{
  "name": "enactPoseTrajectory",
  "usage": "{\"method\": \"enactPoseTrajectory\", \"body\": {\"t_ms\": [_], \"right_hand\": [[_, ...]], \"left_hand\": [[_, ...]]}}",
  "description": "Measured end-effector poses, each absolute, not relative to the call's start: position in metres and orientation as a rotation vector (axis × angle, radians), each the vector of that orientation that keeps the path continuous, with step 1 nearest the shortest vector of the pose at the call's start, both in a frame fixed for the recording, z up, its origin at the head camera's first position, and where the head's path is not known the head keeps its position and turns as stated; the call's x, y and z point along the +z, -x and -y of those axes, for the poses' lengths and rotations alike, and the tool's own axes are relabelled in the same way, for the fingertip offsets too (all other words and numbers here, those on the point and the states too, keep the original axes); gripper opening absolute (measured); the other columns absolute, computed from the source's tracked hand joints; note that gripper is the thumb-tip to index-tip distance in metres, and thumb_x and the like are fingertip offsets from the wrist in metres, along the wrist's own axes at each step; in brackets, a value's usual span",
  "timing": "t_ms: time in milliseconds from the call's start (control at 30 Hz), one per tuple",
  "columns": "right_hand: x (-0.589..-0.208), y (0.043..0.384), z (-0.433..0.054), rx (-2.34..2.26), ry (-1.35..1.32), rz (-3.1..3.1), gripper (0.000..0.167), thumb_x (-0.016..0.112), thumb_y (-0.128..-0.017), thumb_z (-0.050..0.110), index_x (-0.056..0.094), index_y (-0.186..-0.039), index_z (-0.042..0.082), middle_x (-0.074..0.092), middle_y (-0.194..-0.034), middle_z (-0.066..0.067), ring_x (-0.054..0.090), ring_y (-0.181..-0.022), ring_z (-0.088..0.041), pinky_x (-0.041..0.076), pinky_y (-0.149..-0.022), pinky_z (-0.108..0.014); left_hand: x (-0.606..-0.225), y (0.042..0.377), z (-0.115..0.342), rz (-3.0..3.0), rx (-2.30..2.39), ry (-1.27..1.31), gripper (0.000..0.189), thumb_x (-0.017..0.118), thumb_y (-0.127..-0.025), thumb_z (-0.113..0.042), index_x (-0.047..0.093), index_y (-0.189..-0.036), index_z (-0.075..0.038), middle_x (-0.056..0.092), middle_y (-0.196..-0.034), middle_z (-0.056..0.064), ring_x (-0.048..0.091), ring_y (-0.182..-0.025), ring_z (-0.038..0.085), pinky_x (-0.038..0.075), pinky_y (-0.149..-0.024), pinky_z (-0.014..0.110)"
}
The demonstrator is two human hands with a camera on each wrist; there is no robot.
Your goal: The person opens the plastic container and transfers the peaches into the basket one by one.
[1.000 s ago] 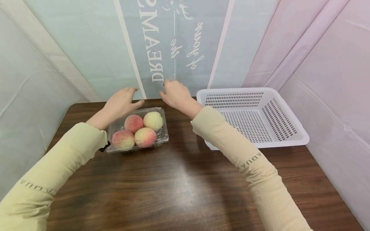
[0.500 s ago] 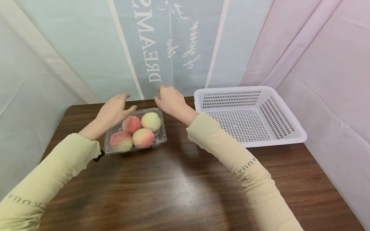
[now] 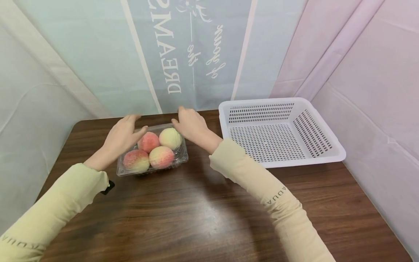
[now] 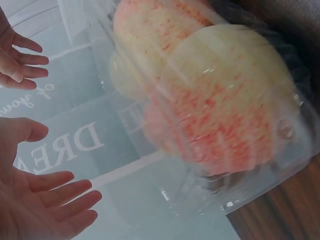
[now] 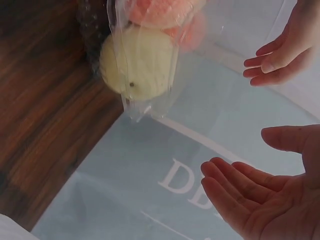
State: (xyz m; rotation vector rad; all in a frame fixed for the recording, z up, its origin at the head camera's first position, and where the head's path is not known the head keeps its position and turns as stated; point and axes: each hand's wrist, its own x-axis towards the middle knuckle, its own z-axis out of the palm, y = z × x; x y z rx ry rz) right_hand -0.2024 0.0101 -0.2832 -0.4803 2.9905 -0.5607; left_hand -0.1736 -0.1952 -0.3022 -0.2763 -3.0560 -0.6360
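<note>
A clear plastic box [image 3: 182, 157] of several peaches [image 3: 162, 157] sits on the table's left half, its lid over the fruit. My left hand [image 3: 122, 134] hovers above the box's left back part, fingers apart and relaxed. By the back right corner hangs my right hand [image 3: 191, 123], thumb toward the pale peach [image 3: 170, 138]. In the left wrist view the left hand [image 4: 47, 195] has straight, spread fingers and holds nothing. Loosely bent fingers and a free thumb show on the right hand [image 5: 260, 195] in the right wrist view. Neither hand visibly grips the box.
To the right on the brown wooden table [image 3: 203, 214] stands a white perforated plastic basket [image 3: 307, 160]. A printed cloth [image 3: 203, 54] hangs right behind the table's back edge. Pale fabric walls close in both sides.
Both hands have come down toward the box, the left also shifting a little left. The view has drifted slightly. Box, peaches and basket stay in place.
</note>
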Motion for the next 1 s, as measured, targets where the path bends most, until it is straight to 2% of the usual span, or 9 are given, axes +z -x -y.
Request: {"method": "enactPoseTrajectory", "body": {"t_ms": [100, 233, 367, 500, 833, 1000], "right_hand": [[-0.288, 0.199, -0.01, -0.57, 0.476, -3.009, 0.03, 0.048, -0.093, 0.032, 0.054, -0.105, 0.005, 0.061, -0.091, -0.008, 0.061, -0.08, -0.02, 0.048, -0.059, -0.032], [-0.295, 0.196, -0.011, -0.606, 0.46, -3.019, 0.025, 0.048, -0.092, 0.03, 0.055, -0.1, 0.007, 0.06, -0.088, -0.006, 0.06, -0.078, -0.02, 0.048, -0.058, -0.032], [-0.303, 0.193, -0.012, -0.621, 0.475, -3.02, 0.027, 0.048, -0.092, 0.027, 0.056, -0.105, 0.004, 0.061, -0.095, -0.006, 0.06, -0.082, -0.019, 0.049, -0.062, -0.032], [-0.309, 0.189, -0.012, -0.625, 0.479, -3.026, 0.034, 0.049, -0.092, 0.027, 0.055, -0.116, 0.003, 0.061, -0.108, -0.008, 0.06, -0.093, -0.022, 0.05, -0.071, -0.034], [-0.321, 0.183, -0.015, -0.712, 0.45, -3.005, 0.037, 0.049, -0.092, 0.027, 0.054, -0.121, 0.003, 0.06, -0.109, -0.009, 0.059, -0.085, -0.019, 0.049, -0.063, -0.032], [-0.328, 0.179, -0.018, -0.754, 0.46, -3.009, 0.038, 0.05, -0.092, 0.025, 0.054, -0.122, 0.002, 0.06, -0.108, -0.009, 0.059, -0.087, -0.019, 0.05, -0.068, -0.032]], "left_hand": [[-0.305, 0.17, 0.197, 3.05, -0.661, 0.254, 0.057, 0.047, -0.093, -0.03, 0.035, -0.134, 0.008, 0.038, -0.132, 0.029, 0.037, -0.117, 0.045, 0.033, -0.091, 0.058], [-0.309, 0.166, 0.199, 3.03, -0.679, 0.238, 0.057, 0.047, -0.093, -0.029, 0.035, -0.134, 0.008, 0.039, -0.131, 0.029, 0.038, -0.116, 0.044, 0.033, -0.09, 0.058], [-0.312, 0.162, 0.2, 3.001, -0.721, 0.226, 0.056, 0.045, -0.093, -0.031, 0.036, -0.134, 0.007, 0.04, -0.131, 0.028, 0.038, -0.116, 0.043, 0.033, -0.09, 0.057], [-0.313, 0.157, 0.201, 2.961, -0.759, 0.216, 0.055, 0.045, -0.094, -0.032, 0.037, -0.133, 0.007, 0.041, -0.13, 0.028, 0.04, -0.114, 0.043, 0.034, -0.089, 0.057], [-0.324, 0.147, 0.207, 2.883, -0.844, 0.187, 0.051, 0.044, -0.095, -0.031, 0.041, -0.132, 0.004, 0.043, -0.13, 0.027, 0.047, -0.106, 0.042, 0.04, -0.081, 0.056], [-0.327, 0.141, 0.21, 2.866, -0.898, 0.167, 0.05, 0.043, -0.095, -0.032, 0.042, -0.132, 0.002, 0.044, -0.129, 0.026, 0.044, -0.111, 0.042, 0.038, -0.082, 0.058]]}}
